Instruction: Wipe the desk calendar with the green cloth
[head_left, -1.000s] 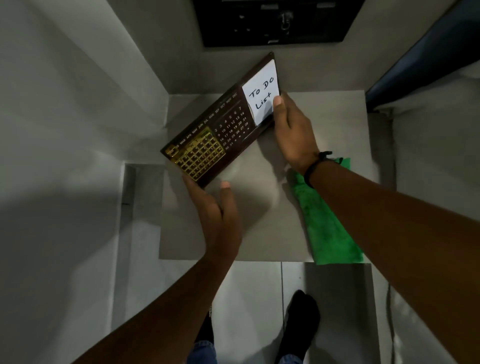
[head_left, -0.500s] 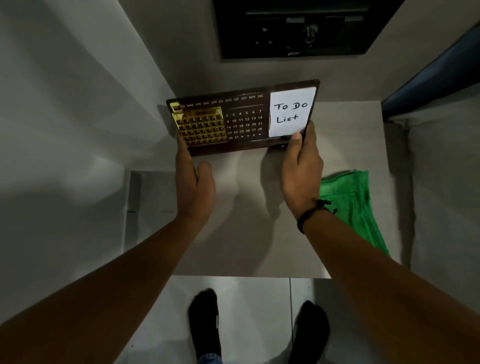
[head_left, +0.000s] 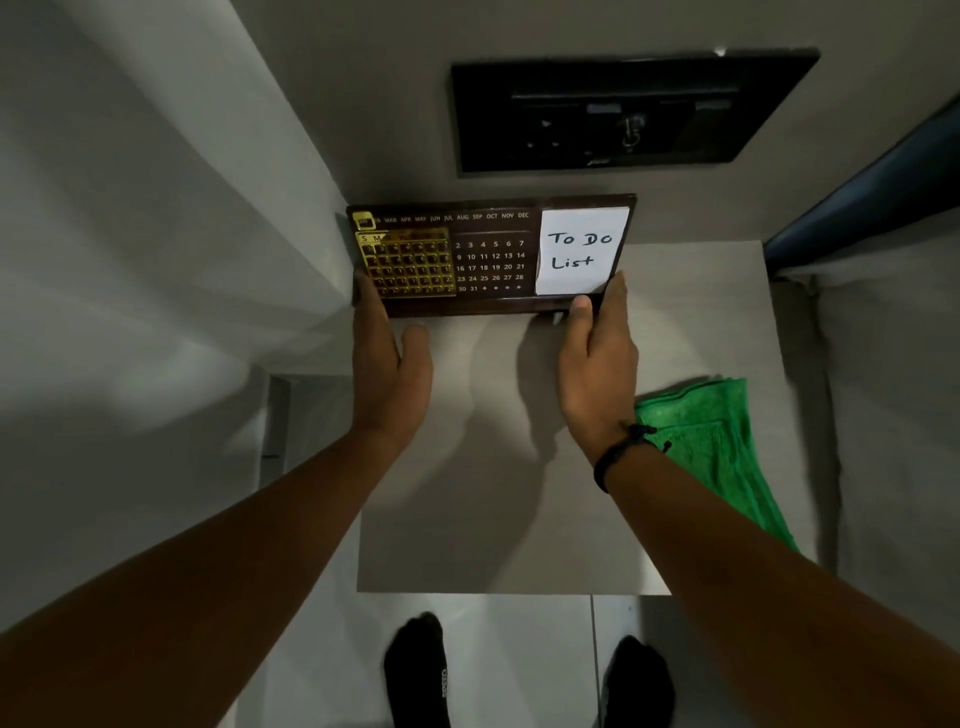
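Observation:
The dark brown desk calendar (head_left: 493, 260) stands level at the far edge of the grey tabletop (head_left: 493, 493), against the wall. It has a gold date grid on its left and a white "To Do List" note on its right. My left hand (head_left: 387, 364) grips its lower left corner. My right hand (head_left: 597, 364) grips its lower right corner, thumb on the front rim below the note. The green cloth (head_left: 711, 441) lies folded on the table's right side, partly under my right forearm, touched by neither hand.
A black wall panel (head_left: 623, 114) with sockets hangs above the calendar. A white wall runs along the left. A dark blue surface (head_left: 872, 197) borders the table's right. My two black-socked feet (head_left: 421, 670) stand on the pale floor below the table's near edge.
The calendar went from tilted and lifted to level and upright at the back of the table. Both hands moved with it to its lower corners.

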